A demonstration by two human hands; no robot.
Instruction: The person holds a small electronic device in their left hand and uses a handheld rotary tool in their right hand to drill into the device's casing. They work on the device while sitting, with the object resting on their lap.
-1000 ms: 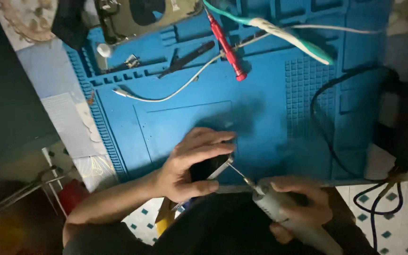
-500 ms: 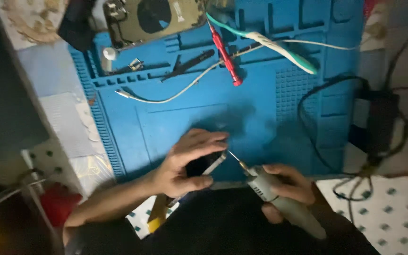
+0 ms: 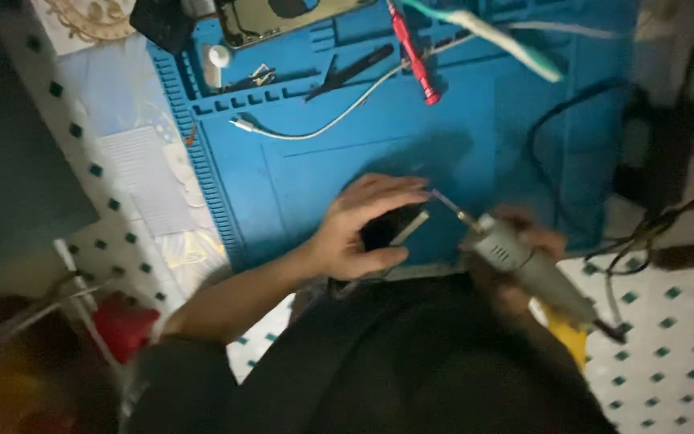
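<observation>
My left hand (image 3: pixel 359 229) curls around a small dark flat part with a pale edge (image 3: pixel 399 229), held just above the near edge of the blue work mat (image 3: pixel 475 153). My right hand (image 3: pixel 516 277) grips a grey pen-shaped power tool (image 3: pixel 524 265). Its thin metal tip (image 3: pixel 443 202) points up-left, close to my left fingertips and the dark part. Whether the tip touches the part is too blurred to tell.
On the mat's far side lie a red-handled screwdriver (image 3: pixel 411 48), a white cable (image 3: pixel 323 120), black tweezers (image 3: pixel 347 71), a teal-and-white brush (image 3: pixel 491 36) and an opened phone body (image 3: pixel 283 16). Black cables (image 3: pixel 652 217) trail at the right over the dotted white tablecloth (image 3: pixel 660 345).
The view has shifted, so the mat and tools sit further left and lower. Both hands have kept their hold, and the tool tip stays by the dark part.
</observation>
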